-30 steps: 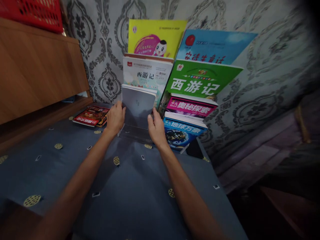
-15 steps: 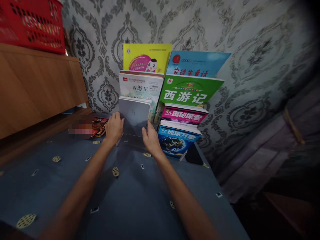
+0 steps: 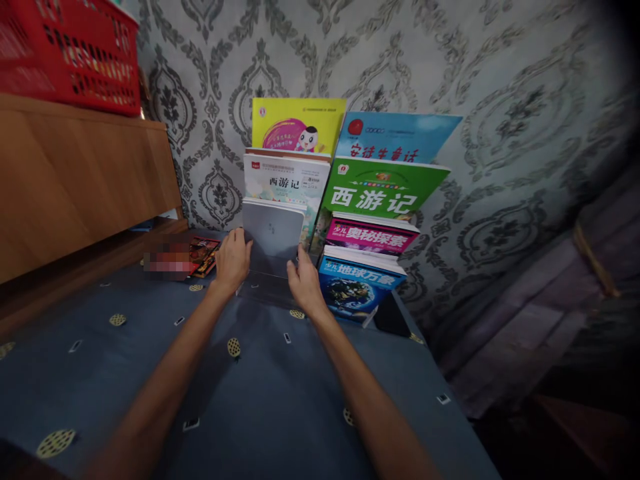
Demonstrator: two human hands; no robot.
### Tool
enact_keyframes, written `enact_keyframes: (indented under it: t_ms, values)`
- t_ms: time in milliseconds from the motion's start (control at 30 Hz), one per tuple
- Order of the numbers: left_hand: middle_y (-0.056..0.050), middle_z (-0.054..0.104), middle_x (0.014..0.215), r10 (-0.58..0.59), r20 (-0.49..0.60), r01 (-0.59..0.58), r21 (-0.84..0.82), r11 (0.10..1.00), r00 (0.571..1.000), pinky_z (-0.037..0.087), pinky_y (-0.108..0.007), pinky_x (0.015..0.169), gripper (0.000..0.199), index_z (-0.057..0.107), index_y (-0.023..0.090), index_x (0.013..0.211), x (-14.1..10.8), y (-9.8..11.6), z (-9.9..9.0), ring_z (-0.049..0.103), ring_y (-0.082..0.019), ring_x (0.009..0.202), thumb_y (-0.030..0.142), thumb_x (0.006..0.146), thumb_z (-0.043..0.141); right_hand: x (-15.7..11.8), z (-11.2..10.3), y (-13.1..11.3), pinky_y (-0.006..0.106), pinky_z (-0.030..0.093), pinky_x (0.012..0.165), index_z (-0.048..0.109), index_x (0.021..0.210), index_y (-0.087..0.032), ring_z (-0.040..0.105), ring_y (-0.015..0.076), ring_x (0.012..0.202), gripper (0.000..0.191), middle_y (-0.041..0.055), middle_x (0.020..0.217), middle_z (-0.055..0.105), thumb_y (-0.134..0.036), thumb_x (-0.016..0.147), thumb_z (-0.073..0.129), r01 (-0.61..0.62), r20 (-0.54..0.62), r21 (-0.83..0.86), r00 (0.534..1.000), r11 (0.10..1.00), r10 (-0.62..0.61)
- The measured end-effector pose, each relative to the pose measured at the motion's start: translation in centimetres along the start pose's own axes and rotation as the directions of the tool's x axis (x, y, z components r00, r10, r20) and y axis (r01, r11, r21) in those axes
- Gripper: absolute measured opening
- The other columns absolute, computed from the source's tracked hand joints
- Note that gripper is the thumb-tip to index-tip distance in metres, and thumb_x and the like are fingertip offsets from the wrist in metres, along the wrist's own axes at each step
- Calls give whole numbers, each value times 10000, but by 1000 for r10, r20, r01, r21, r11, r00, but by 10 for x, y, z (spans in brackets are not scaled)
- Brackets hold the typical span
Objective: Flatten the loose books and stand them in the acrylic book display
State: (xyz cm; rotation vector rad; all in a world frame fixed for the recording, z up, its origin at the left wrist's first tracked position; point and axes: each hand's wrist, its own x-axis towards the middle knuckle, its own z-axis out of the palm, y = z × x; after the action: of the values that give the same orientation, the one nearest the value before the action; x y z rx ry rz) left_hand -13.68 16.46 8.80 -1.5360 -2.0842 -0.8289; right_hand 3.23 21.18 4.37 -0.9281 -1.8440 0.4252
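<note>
A small grey book stands upright at the front of the left row of books, between my two hands. My left hand is at its left edge, fingers curved round toward the back. My right hand is at its right edge, thumb and fingers apart. Behind it stand a white book and a yellow book. In the right row are a blue earth-picture book, a pink book, a green book and a light blue book.
Several red and dark booklets lie left of my left hand on the blue patterned cloth. A red basket sits on a wooden cabinet at the left. A dark flat object lies right of the books.
The view has shifted slightly, so everything appears a little lower and to the right. My hands stay at the sides of the grey book.
</note>
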Motion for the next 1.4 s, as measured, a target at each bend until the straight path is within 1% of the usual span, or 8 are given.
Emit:
enact_keyframes:
  t_ms: [167, 267, 333, 533, 667, 900, 1167, 1400]
  values:
    - [-149, 696, 1103, 15, -31, -15, -16, 1000, 999, 502, -363, 788, 184, 582, 174, 1084, 1, -3, 3, 667, -307, 1020, 264, 994, 450, 0, 1, 1, 550, 360, 1194, 446, 1480, -14, 499, 341, 1395, 653, 245, 1493, 514, -326, 907, 432, 8, 7, -24, 1000, 1000, -8]
    - [-147, 701, 1080, 27, -44, -28, -29, 999, 999, 498, -364, 792, 191, 587, 175, 1082, 2, -4, 4, 671, -300, 1001, 253, 997, 435, -1, 2, 5, 551, 378, 1181, 469, 1473, -53, 516, 342, 1377, 627, 224, 1468, 549, -325, 908, 449, 21, 6, -15, 1000, 1000, -21]
    - [-144, 699, 1079, 24, -29, -24, -25, 999, 999, 495, -362, 792, 191, 588, 169, 1080, 3, -5, 4, 671, -297, 997, 251, 1000, 436, -1, 3, 6, 548, 384, 1176, 472, 1471, -69, 516, 336, 1377, 612, 210, 1460, 561, -316, 912, 456, 21, 1, -23, 1000, 1000, -21]
    - [-133, 687, 1104, 13, 28, -13, -1, 1000, 1000, 482, -345, 805, 161, 577, 151, 1080, 4, -3, 0, 659, -290, 1032, 258, 1001, 485, -1, 5, 4, 523, 389, 1170, 456, 1461, -7, 514, 337, 1377, 618, 247, 1467, 540, -276, 904, 472, 6, 12, -78, 1000, 997, -5]
    - [-133, 686, 1097, 14, 33, -14, -4, 1000, 999, 484, -350, 803, 157, 576, 149, 1079, 3, -2, -2, 659, -291, 1028, 252, 1004, 484, -2, 5, 5, 527, 399, 1162, 460, 1468, -44, 521, 335, 1369, 605, 230, 1455, 557, -276, 909, 487, 12, 3, -75, 1000, 997, -12]
    - [-142, 681, 1113, 9, 42, -9, 3, 1000, 999, 490, -367, 818, 185, 574, 138, 1102, 3, 0, -3, 656, -303, 1040, 259, 1011, 468, -2, 6, 5, 538, 381, 1171, 441, 1475, -36, 508, 338, 1380, 615, 237, 1467, 541, -258, 903, 487, 16, 1, -78, 1000, 997, -16]
    - [-156, 673, 1132, -4, 41, 4, -16, 1000, 999, 496, -372, 833, 203, 574, 138, 1124, 3, 0, 0, 654, -306, 1063, 246, 1019, 439, -2, 3, -4, 515, 393, 1169, 426, 1465, 38, 502, 347, 1387, 634, 281, 1469, 518, -242, 899, 485, -24, 33, -132, 999, 991, 28]
    - [-135, 673, 1115, -1, 49, 1, 2, 1000, 999, 487, -340, 805, 170, 572, 145, 1106, 4, -1, 0, 658, -292, 1044, 259, 1004, 497, -3, 5, 2, 538, 410, 1147, 442, 1462, -1, 538, 349, 1345, 627, 267, 1436, 554, -274, 898, 480, 2, 8, -120, 1000, 993, -1]
